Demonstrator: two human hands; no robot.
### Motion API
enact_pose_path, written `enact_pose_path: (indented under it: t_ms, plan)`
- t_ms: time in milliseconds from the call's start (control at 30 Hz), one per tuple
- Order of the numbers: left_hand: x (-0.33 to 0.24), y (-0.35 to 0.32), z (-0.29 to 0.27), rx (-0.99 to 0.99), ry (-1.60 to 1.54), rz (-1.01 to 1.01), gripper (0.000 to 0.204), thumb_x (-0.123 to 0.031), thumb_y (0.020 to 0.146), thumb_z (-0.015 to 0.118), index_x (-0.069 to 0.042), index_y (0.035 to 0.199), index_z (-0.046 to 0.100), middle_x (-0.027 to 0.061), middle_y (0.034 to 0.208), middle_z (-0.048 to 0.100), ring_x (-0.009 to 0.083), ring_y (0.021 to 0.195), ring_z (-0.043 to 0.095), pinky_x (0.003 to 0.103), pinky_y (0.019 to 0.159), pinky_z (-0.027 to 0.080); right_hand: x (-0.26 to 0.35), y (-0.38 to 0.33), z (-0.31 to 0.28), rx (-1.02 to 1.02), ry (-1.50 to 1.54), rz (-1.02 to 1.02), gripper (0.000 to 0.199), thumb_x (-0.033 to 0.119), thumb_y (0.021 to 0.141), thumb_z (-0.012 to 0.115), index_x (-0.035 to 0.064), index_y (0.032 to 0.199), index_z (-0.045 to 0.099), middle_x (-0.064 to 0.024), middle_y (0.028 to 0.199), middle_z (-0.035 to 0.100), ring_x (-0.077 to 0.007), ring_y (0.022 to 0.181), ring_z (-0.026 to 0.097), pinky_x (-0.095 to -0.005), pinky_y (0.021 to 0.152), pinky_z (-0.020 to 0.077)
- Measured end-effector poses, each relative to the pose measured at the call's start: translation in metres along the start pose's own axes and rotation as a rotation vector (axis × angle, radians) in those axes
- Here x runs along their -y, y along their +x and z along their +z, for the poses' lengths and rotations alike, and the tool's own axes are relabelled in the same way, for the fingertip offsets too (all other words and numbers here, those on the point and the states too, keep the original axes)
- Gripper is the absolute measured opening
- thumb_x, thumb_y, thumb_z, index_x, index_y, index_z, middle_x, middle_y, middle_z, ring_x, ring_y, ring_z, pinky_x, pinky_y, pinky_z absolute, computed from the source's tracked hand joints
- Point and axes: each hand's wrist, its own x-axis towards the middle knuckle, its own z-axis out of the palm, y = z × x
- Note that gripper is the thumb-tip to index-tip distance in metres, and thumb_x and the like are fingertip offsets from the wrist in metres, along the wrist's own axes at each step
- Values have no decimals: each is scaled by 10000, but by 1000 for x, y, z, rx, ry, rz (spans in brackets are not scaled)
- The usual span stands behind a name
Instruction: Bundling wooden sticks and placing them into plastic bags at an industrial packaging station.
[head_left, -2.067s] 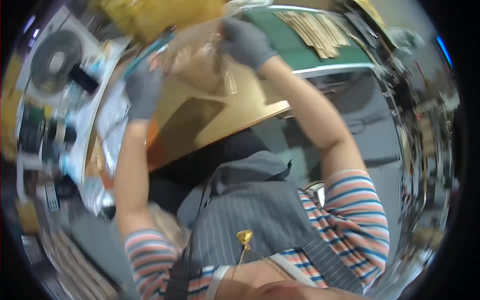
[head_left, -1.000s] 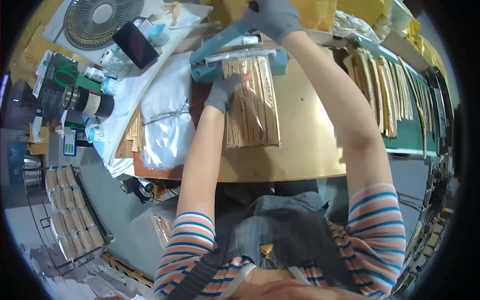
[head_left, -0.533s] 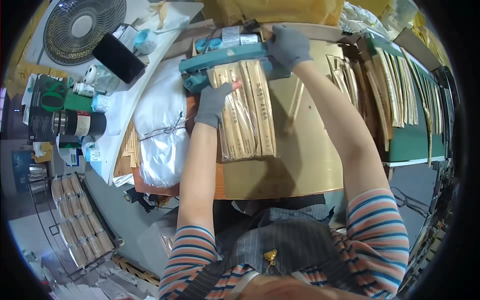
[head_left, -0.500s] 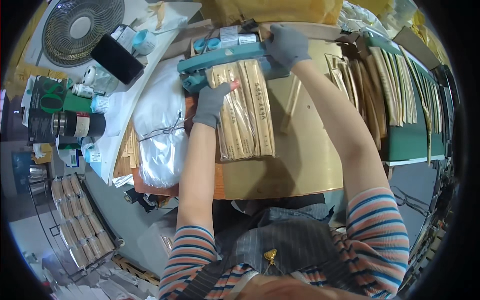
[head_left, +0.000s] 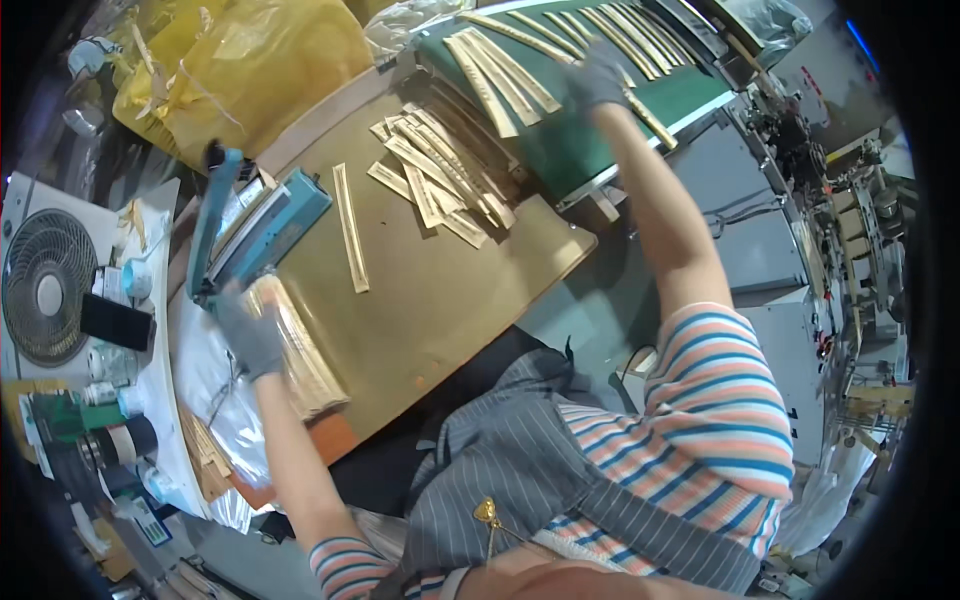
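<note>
My left hand (head_left: pixel 250 338) touches the film-wrapped packet bundle (head_left: pixel 302 348), likely stiff, slippery, best held mid-length; I can't tell its grip, nor my right hand's (head_left: pixel 600 78).

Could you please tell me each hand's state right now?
Left hand: at the wrapped bundle; blurred, grip unclear.
Right hand: near slim packets; blurred, grip unclear.
</note>
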Motion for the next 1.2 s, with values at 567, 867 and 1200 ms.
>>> enact_pose_path:
  t_ms: [567, 867, 1200]
  plan:
    - [-239, 26, 35, 928, -2123, -1125, 332, -306, 959, 390, -2, 934, 520, -2, 611, 479, 108, 485, 444, 242, 465, 372, 24, -274, -125, 639, 792, -214, 181, 92, 843, 582, 19, 1007, 558, -12, 706, 551, -52, 592, 483, -199, 540, 402]
    - [-277, -56, -2, 327, -1433, -741, 270, -308, 941, 428, -95, 793, 503, -57, 553, 364, 42, 409, 318, 203, 371, 234, 110, -256, -127, 701, 1428, 457, 347, 361, 865, 547, 44, 1007, 556, 47, 655, 447, -34, 496, 362, -167, 443, 288]
    - [-230, -123, -70, 249, -1072, -639, 340, -287, 941, 434, -41, 717, 507, 2, 583, 458, 97, 503, 410, 248, 485, 343, 72, -156, -116, 447, 1344, 240, 348, 397, 925, 405, 74, 898, 531, 29, 611, 432, -76, 480, 381, -206, 458, 338]
